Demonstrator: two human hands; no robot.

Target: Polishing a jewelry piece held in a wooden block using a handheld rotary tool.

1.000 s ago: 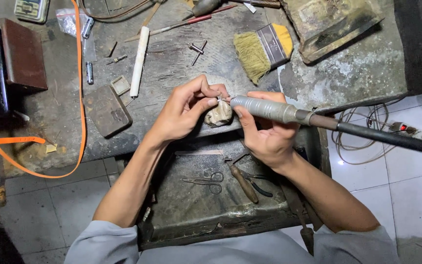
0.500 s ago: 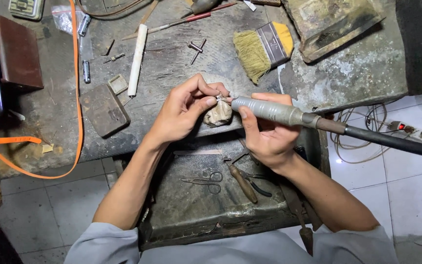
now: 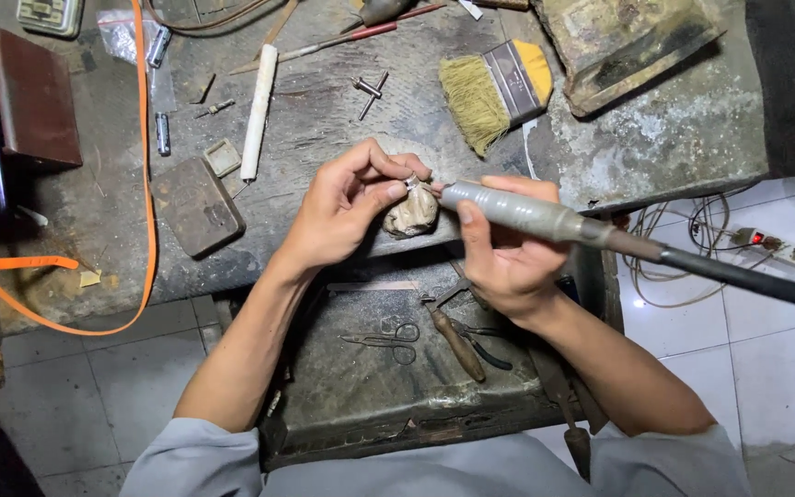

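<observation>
My left hand [image 3: 347, 204] pinches a tiny metal piece [image 3: 410, 182] between thumb and fingertips, resting it on a worn bench peg [image 3: 413, 213] at the edge of the grimy workbench [image 3: 324, 110]. My right hand [image 3: 501, 248] grips a grey rotary handpiece [image 3: 517, 210] like a pen. Its tip touches the small piece. A black flexible shaft [image 3: 747, 281] runs off to the right from the handpiece.
An open drawer [image 3: 370, 387] below the bench holds scissors [image 3: 384, 339] and a wooden-handled tool [image 3: 457, 342]. On the bench lie a yellow brush [image 3: 499, 87], a white rod [image 3: 258, 110], a dark block [image 3: 197, 204] and an orange strap [image 3: 144, 166]. A power strip [image 3: 775, 247] sits on the tiled floor.
Both hands stay at the bench peg with the handpiece tip against the small piece. The view has drifted slightly; nothing was picked up or released.
</observation>
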